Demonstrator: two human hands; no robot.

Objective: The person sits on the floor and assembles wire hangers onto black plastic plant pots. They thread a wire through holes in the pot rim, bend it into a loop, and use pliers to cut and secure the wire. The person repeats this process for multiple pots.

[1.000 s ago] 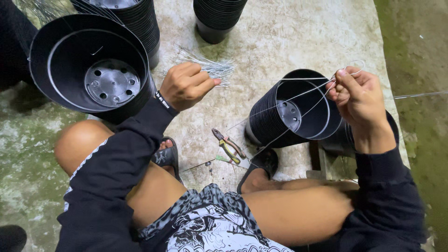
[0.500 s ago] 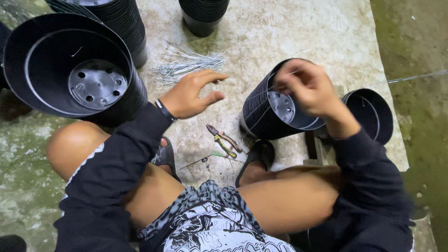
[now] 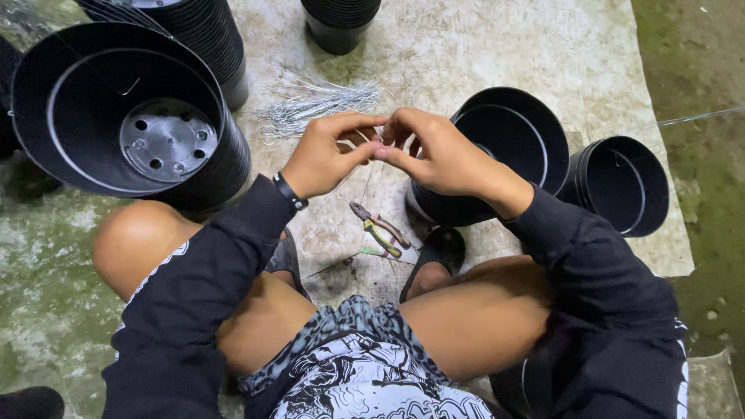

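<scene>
No packages, labels, signs or screens in view. Only printed surface: black-and-white patterned shorts [image 3: 365, 372], bottom centre, on seated person's lap.

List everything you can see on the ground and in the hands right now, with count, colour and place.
pot stacks: two at upper left, one at top centre, black.
single pots: two, black, right of the hands, far right.
wire bundle: one, silvery, on the mat above the hands.
pliers: one, dark jaws, yellow-green handles, on the mat between the feet.
mat: one, pale, under everything.
sandals: two, black.
thin wire: pinched between both hands, count unclear.
left hand, right hand: fingertips meeting.
</scene>
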